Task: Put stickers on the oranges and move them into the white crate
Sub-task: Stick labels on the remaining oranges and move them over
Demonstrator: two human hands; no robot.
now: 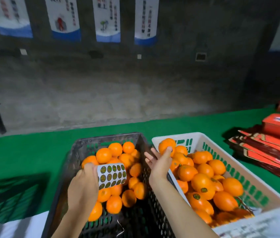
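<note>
Orange fruit [166, 145] pinched by the right hand [159, 162] over the white crate [262, 179]; left hand [84, 184], at nine o'clock, grips a sticker sheet [111, 175].

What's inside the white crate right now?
The white crate holds a pile of oranges, at least two with dark round stickers showing. The right hand holds another orange over its far corner. The crate's bottom is covered by fruit.

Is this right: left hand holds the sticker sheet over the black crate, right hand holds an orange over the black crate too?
Not quite. In the head view the right hand holds the orange over the white crate, not the black crate. The left hand and sticker sheet are as stated.
</note>
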